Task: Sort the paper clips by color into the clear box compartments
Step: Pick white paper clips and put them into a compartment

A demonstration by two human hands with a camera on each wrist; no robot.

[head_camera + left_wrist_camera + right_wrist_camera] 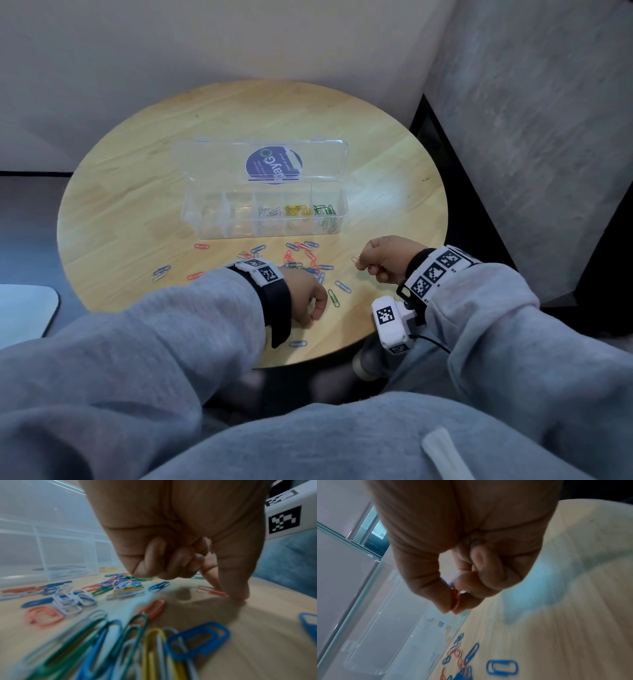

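Observation:
The clear box [263,233] stands open mid-table; white clips [269,211], yellow clips [297,210] and green clips [324,209] lie in its three right compartments. Loose mixed clips [301,260] are scattered in front of it. My left hand [310,320] is down on the table, thumb and index finger pinching one end of a red clip [210,590], the other fingers curled; left hand [228,595]. My right hand [359,265] is raised just right of the pile, thumb and forefinger pinching red clips [455,600]; right hand [451,610].
The round wooden table [137,205] ends just below my left hand, with one blue clip [298,343] near that edge. The box lid [212,161] lies flat behind the box. Stray clips [161,273] sit far left. A grey wall [531,137] rises on the right.

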